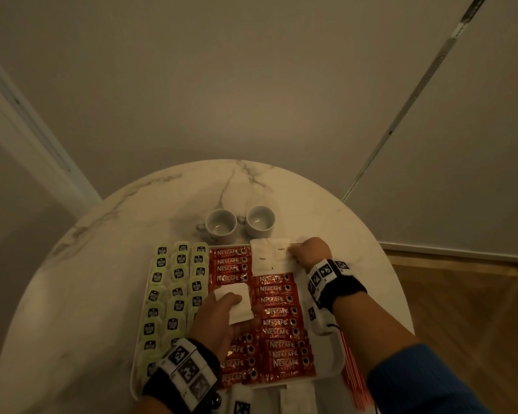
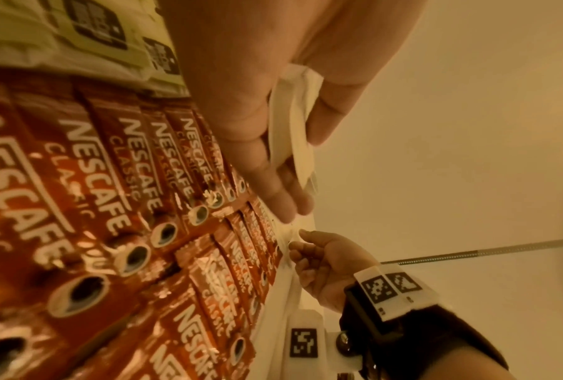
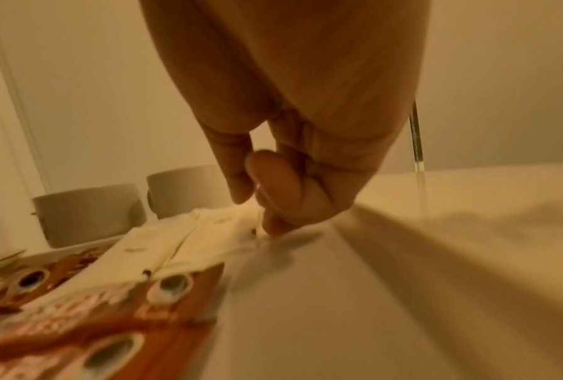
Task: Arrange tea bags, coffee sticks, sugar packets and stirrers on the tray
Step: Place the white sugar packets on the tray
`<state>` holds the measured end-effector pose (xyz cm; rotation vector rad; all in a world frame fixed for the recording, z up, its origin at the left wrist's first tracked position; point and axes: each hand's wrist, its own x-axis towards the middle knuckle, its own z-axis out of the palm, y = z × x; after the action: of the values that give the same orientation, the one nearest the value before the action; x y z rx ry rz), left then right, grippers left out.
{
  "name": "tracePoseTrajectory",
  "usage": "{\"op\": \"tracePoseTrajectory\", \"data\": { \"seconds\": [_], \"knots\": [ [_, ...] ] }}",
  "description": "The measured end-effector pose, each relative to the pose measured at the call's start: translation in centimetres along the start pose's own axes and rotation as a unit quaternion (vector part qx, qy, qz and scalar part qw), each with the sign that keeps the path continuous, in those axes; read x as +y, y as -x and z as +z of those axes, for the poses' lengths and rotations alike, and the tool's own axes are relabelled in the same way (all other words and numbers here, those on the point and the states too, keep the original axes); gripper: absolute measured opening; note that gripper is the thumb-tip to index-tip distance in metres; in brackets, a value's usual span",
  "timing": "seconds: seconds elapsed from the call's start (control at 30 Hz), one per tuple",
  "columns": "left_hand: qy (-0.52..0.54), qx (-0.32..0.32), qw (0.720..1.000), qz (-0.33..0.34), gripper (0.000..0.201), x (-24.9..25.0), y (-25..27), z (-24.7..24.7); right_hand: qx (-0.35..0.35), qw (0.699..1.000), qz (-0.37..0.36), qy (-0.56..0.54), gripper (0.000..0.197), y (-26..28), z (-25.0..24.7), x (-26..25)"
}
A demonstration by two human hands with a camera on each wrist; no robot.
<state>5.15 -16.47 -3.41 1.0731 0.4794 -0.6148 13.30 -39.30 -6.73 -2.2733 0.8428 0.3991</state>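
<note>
A: Left hand (image 1: 222, 321) status?
B: Grasping white sugar packets (image 1: 237, 303) above the coffee sticks (image 1: 278, 312), mid-tray.
A: Right hand (image 1: 311, 252)?
B: Fingertips pinch the laid sugar packets (image 1: 271, 258) at the tray (image 1: 326, 354) far-right corner; bare tray strip runs along the right edge.

A: Head cam? 
B: High up, looks fwd and down on the round table (image 1: 102, 264) and tray (image 1: 326, 369), wall behind.
A: Wrist cams?
B: L one v. close, low, along the left hand (image 2: 257, 102) over the coffee sticks (image 2: 111, 205). R one low too, past the right hand (image 3: 290, 154) twd the cups (image 3: 88, 213). All share the tray's far right corner.
</note>
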Motion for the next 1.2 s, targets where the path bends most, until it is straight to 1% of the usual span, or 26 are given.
{"op": "tracePoseTrajectory", "data": {
  "seconds": [0.07, 0.1, 0.13, 0.17, 0.2, 0.23, 0.3, 0.33, 0.37, 0.43, 0.47, 0.57, 0.7, 0.83, 0.9, 0.97, 1.07, 1.2],
  "knots": [
    [-0.015, 0.006, 1.000, 0.007, 0.021, 0.3, -0.1, 0.2, 0.014, 1.000, -0.018, 0.006, 0.034, 0.9, -0.8, -0.1],
    [-0.025, 0.005, 1.000, 0.011, 0.021, 0.5, -0.2, 0.3, 0.019, 0.999, -0.038, -0.007, 0.036, 1.7, -1.2, -0.3],
    [-0.031, 0.002, 0.999, 0.016, 0.020, 0.8, -0.1, 0.5, 0.012, 0.997, -0.062, -0.043, 0.036, 2.8, -1.7, -0.5],
    [-0.034, -0.003, 0.999, 0.021, 0.020, 1.1, -0.1, 0.7, -0.017, 0.992, -0.084, -0.098, 0.034, 4.1, -2.0, -0.8],
    [-0.036, -0.010, 0.999, 0.027, 0.020, 1.4, 0.0, 0.9, -0.063, 0.981, -0.101, -0.151, 0.032, 5.6, -2.2, -1.1],
    [-0.039, -0.017, 0.998, 0.035, 0.021, 1.7, 0.0, 1.1, -0.112, 0.970, -0.117, -0.181, 0.029, 6.9, -2.2, -1.4],
    [-0.049, -0.031, 0.997, 0.053, 0.020, 2.0, 0.2, 1.6, -0.186, 0.953, -0.148, -0.188, 0.019, 9.3, -1.8, -1.6],
    [-0.055, -0.035, 0.996, 0.061, 0.019, 2.1, 0.2, 1.8, -0.205, 0.947, -0.163, -0.188, 0.012, 10.1, -1.4, -1.6],
    [-0.058, -0.036, 0.996, 0.065, 0.018, 2.1, 0.2, 2.0, -0.213, 0.941, -0.176, -0.197, 0.010, 10.7, -1.0, -1.5],
    [-0.045, -0.033, 0.996, 0.064, 0.017, 2.1, 0.2, 2.3, -0.200, 0.931, -0.191, -0.236, 0.020, 11.2, -0.1, -1.1],
    [-0.032, -0.029, 0.997, 0.059, 0.018, 2.1, 0.2, 2.3, -0.186, 0.929, -0.188, -0.258, 0.022, 11.3, 0.2, -0.9],
    [-0.001, -0.016, 0.999, 0.049, 0.023, 2.0, 0.1, 2.1, -0.163, 0.919, -0.170, -0.315, 0.020, 11.4, 0.3, -0.4],
    [-0.008, 0.019, 0.998, 0.052, 0.021, 2.0, 0.2, 1.7, -0.167, 0.908, -0.105, -0.369, 0.014, 10.5, -0.2, 0.4],
    [-0.034, 0.053, 0.997, 0.049, 0.022, 1.4, -0.2, 0.7, -0.102, 0.897, -0.037, -0.429, 0.025, 8.2, -1.4, 1.2],
    [-0.045, 0.054, 0.996, 0.051, 0.019, 1.1, -0.5, 0.2, -0.070, 0.896, -0.014, -0.439, 0.025, 6.8, -1.7, 1.6],
    [-0.052, 0.050, 0.996, 0.050, 0.019, 0.7, -0.6, -0.2, -0.045, 0.914, 0.000, -0.404, 0.021, 5.5, -1.7, 2.0],
    [-0.062, 0.045, 0.996, 0.046, 0.019, 0.3, -0.7, -0.6, -0.022, 0.949, 0.013, -0.316, 0.027, 3.8, -1.3, 2.2],
    [-0.072, 0.040, 0.996, 0.028, 0.019, 0.2, -0.7, -0.8, 0.001, 0.976, 0.003, -0.219, 0.028, 2.4, -0.7, 1.9]
  ]
}}
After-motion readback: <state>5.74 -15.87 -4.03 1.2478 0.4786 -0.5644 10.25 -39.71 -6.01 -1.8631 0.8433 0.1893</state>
